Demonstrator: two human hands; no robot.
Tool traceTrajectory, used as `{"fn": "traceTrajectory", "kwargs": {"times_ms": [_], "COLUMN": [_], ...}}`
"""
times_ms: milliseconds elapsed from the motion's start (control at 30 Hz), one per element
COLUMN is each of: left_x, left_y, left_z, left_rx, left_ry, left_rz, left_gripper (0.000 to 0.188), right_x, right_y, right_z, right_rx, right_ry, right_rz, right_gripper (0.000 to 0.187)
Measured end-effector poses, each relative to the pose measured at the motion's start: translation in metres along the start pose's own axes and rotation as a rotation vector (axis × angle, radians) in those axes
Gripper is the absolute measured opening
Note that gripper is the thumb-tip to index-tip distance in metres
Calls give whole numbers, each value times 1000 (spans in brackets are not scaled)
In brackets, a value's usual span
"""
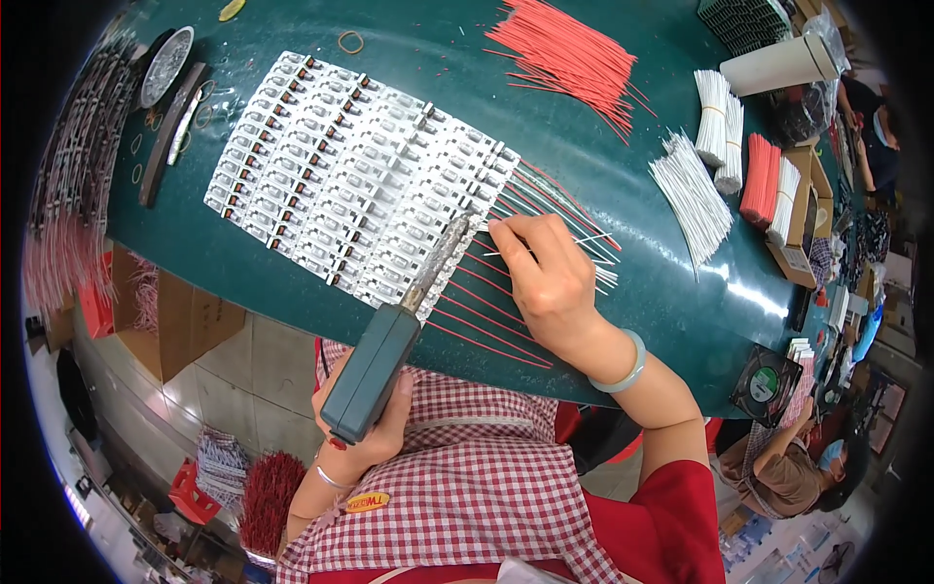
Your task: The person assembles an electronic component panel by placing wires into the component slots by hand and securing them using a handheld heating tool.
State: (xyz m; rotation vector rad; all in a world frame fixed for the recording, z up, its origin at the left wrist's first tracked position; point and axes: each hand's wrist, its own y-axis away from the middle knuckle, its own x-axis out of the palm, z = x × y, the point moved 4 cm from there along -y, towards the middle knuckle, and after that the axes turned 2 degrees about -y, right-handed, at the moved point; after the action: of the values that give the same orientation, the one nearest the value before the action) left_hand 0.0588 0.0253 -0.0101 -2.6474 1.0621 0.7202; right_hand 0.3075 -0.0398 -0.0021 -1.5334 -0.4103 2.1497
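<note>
Green-bodied, our soldering gun [375, 365] sits wrapped in our left hand [382, 435], tip pointing to one o'clock near the edge of our white module sheet [331, 185]; at its four o'clock, our right hand [556, 282] pinches what seems a thin wire [484, 227], probably to steady it.

Glossy green worktable [700, 341], white glare [759, 297] toward its right, pale tiled floor [277, 375] below

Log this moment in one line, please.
Left hand: gripping green soldering gun | Right hand: fingertips near gun's tip | White panel: on table, red and white wires along right edge
</note>
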Motion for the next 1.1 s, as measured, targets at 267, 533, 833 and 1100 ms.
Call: {"fn": "traceTrajectory", "kwargs": {"times_ms": [267,533,833,1100], "left_x": [-3,-5,-3,-6], "left_y": [6,-7,-10,9], "left_z": [2,-16,-19,3], "left_rx": [-52,44,63,-77], "left_ry": [-26,-84,-74,18], "left_rz": [35,61,59,25], "left_gripper": [22,24,22,25], "right_x": [-4,1,1,2], "right_y": [2,5,4,4], "right_z": [11,11,12,12], "right_rx": [10,28,21,32], "right_ry": [-78,-66,-52,-48], "right_rz": [-74,-26,-22,-22], "right_gripper": [36,37,36,35]}}
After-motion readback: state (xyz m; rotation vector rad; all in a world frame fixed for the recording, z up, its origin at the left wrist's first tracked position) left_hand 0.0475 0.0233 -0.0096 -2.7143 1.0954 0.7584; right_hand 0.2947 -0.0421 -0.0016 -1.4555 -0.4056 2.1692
